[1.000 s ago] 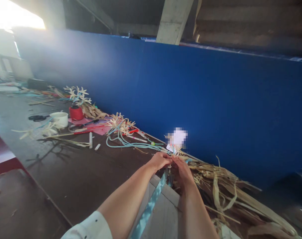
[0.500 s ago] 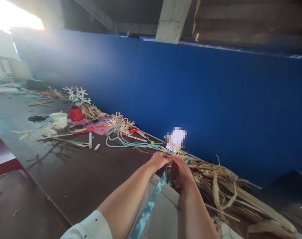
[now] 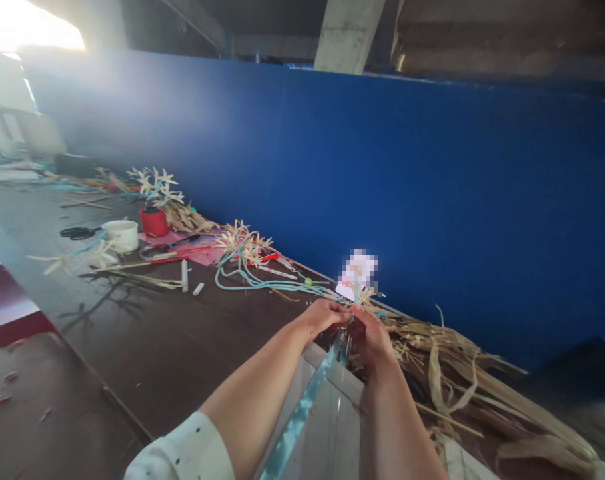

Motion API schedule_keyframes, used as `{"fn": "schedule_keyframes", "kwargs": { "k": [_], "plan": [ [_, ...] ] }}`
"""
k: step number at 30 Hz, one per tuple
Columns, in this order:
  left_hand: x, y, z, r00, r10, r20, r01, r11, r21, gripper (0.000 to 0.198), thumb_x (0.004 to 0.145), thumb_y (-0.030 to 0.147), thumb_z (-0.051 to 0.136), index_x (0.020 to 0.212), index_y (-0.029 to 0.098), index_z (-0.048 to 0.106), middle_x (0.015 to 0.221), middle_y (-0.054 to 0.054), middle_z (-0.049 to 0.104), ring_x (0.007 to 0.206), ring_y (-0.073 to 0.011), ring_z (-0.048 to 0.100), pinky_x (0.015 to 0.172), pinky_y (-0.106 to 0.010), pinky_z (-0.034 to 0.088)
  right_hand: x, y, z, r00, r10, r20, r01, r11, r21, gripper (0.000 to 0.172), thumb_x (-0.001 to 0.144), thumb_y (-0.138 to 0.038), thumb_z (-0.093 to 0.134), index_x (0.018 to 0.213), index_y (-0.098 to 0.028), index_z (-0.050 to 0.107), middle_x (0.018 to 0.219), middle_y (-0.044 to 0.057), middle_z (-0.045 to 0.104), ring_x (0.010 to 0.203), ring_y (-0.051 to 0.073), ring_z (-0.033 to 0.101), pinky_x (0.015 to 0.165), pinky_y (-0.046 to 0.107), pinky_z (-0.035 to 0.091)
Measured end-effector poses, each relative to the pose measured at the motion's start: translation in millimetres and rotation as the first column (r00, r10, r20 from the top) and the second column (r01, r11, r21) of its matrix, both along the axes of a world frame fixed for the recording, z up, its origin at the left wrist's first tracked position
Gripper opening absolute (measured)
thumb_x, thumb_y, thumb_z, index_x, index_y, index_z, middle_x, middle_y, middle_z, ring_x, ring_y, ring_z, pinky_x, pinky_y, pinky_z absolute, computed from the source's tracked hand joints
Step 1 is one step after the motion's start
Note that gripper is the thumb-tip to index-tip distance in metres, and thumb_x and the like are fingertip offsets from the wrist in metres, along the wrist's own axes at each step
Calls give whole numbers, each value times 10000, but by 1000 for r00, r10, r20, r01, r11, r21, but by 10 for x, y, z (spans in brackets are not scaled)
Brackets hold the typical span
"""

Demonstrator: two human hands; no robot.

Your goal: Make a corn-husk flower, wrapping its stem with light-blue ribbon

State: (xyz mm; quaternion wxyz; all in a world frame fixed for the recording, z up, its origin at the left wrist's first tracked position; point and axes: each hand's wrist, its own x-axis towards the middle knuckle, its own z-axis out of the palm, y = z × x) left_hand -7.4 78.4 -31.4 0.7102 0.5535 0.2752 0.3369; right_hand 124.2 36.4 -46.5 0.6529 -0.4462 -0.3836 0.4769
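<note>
My left hand (image 3: 325,317) and my right hand (image 3: 375,339) meet fingertip to fingertip, both closed in a pinch. A small pale husk flower (image 3: 365,295) sticks up above the fingers, on a thin light-blue stem that both hands grip. From below the hands a light-blue ribbon strip (image 3: 305,403) runs down toward me. The fingers hide where ribbon and stem meet. Left of my hands lie several blue-wrapped stems (image 3: 262,287) with a cluster of husk flowers (image 3: 245,241) at their far end.
Dried corn husks (image 3: 462,353) are heaped on the right. Along the dark table (image 3: 202,360) lie a white cup (image 3: 121,235), black scissors (image 3: 80,233), a red container (image 3: 153,222), white sticks (image 3: 184,276) and more husk flowers (image 3: 155,185). A blue panel (image 3: 407,187) stands behind.
My pinched hands stay together at the flower's stem, shifted slightly right in the picture. The view has tilted a little. Nothing was let go.
</note>
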Motion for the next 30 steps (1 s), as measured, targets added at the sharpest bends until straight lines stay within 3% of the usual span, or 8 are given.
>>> {"fn": "schedule_keyframes", "kwargs": {
  "k": [8,13,25,30],
  "plan": [
    [-10,9,1,998,-10,-59,15,997,77,320,621,361,685,803,99,672,584,3,564,458,-42,359,482,-205,249,24,29,-25,992,1,-129,0,1000,15,176,652,-307,717,705,-197,592,641,-25,599,504,104,500,432,227,362],
    [-6,20,-25,998,-24,-51,29,995,100,323,627,381,675,784,99,649,595,6,558,476,-43,381,476,-200,244,15,8,-4,987,-6,-161,12,999,33,181,633,-277,728,646,-196,567,549,-47,536,450,79,451,412,211,356],
    [-15,29,-28,996,-74,-44,79,991,108,367,615,423,690,782,99,648,571,13,519,483,-50,381,462,-203,255,-9,-34,45,995,43,-89,-42,999,12,223,667,-393,690,674,-178,631,562,-4,567,482,99,492,429,215,361],
    [-15,24,-29,998,-63,-21,65,994,85,355,606,415,702,753,97,643,558,14,510,501,-58,391,476,-205,283,-38,-54,78,993,44,-110,-45,999,-11,226,671,-385,691,691,-166,640,487,-32,485,429,78,429,401,202,334]
  ]
}}
